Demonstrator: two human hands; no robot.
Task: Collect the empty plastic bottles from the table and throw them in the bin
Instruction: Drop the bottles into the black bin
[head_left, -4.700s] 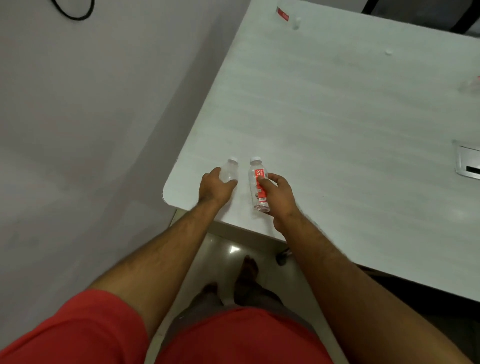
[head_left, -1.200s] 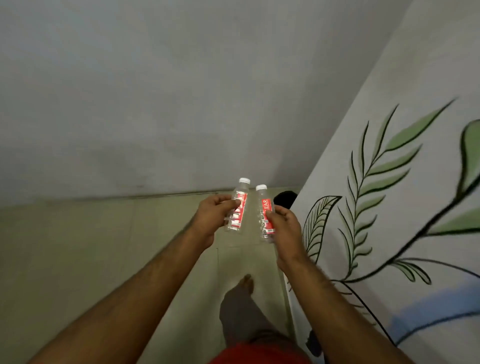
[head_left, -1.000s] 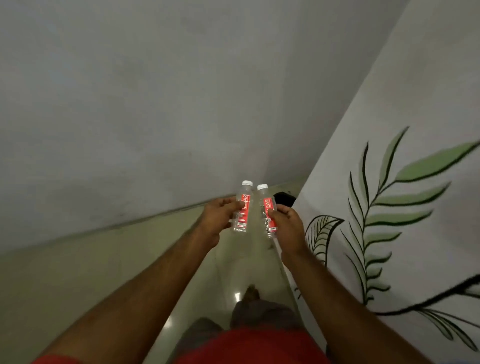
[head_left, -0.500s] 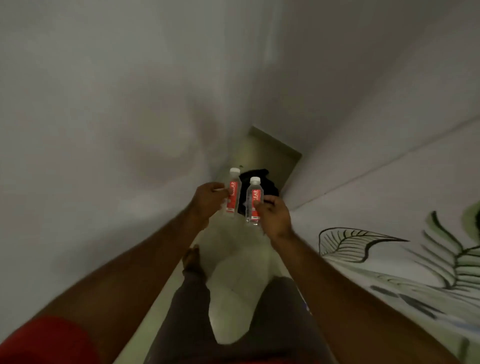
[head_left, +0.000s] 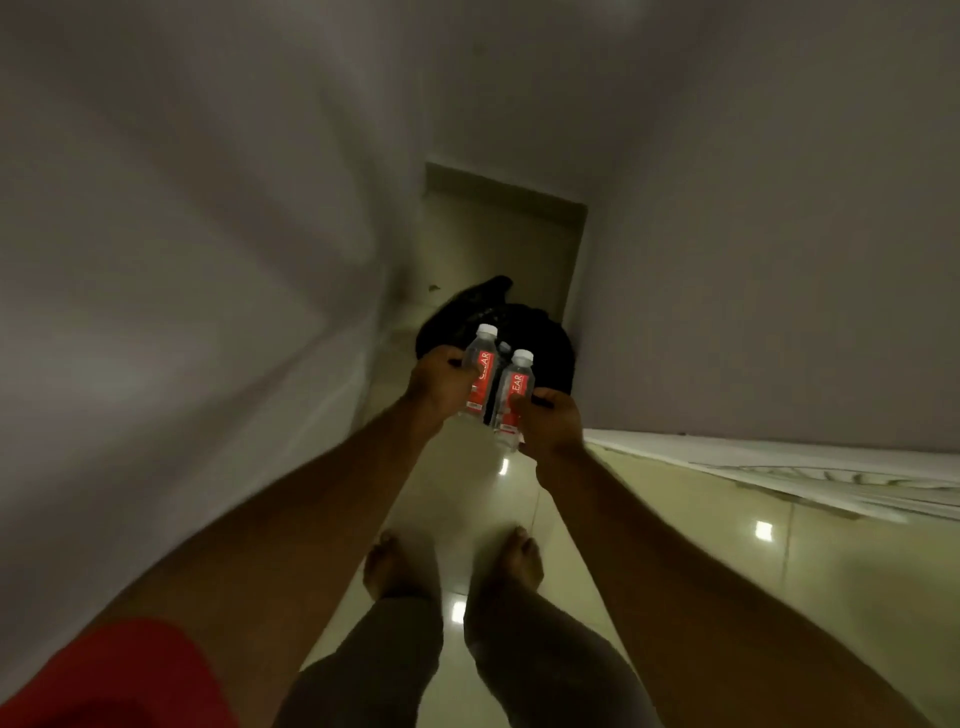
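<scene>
I hold two small clear plastic bottles with red labels and white caps, side by side and upright. My left hand (head_left: 439, 387) grips the left bottle (head_left: 480, 371). My right hand (head_left: 553, 421) grips the right bottle (head_left: 514, 397). Both bottles hang over the near edge of a black bin lined with a black bag (head_left: 545, 338), which stands on the floor in a narrow corner just ahead. Another clear bottle top shows faintly inside the bin, between the two caps.
White walls close in on the left (head_left: 208, 312) and right (head_left: 779, 260), forming a narrow passage. The glossy pale tiled floor (head_left: 675, 545) opens to the right. My bare feet (head_left: 452, 561) stand a step short of the bin.
I have walked from the table into the narrow corner carrying both bottles. In the last half second the bin has come closer and the bottles now sit over its near rim.
</scene>
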